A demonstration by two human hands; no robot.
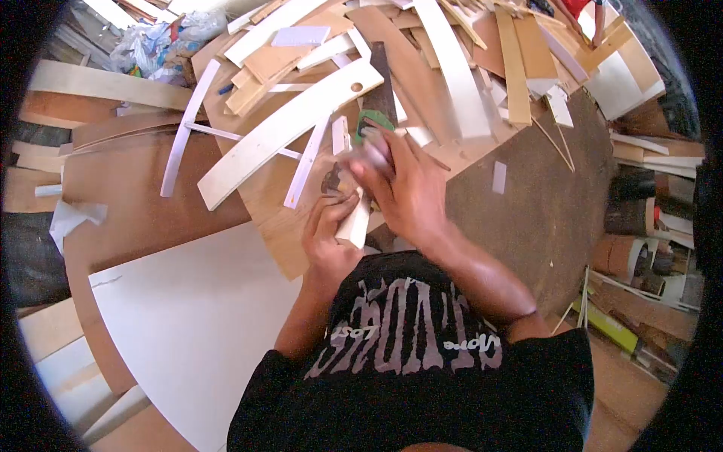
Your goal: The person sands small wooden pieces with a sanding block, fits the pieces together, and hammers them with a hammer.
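My left hand (330,230) grips a short, pale wooden piece (354,228) close to my body, its fingers wrapped over the side. My right hand (407,184) is just beyond and to the right, with curled fingers around something pale and shiny that is smeared by motion. Directly past those fingers is a green handle-like part (374,123), with a long dark strip (380,75) stretching away from it. Whether the right hand touches the green part cannot be made out. A small white block (340,135) lies near both hands.
The wooden worktop (263,233) carries a long white board with a hole (290,135), a pale lilac H-shaped frame (181,143) and many scrap strips. A large white sheet (188,316) lies at left. Plastic bags (162,45) sit far left; another person's arm (599,26) shows far right.
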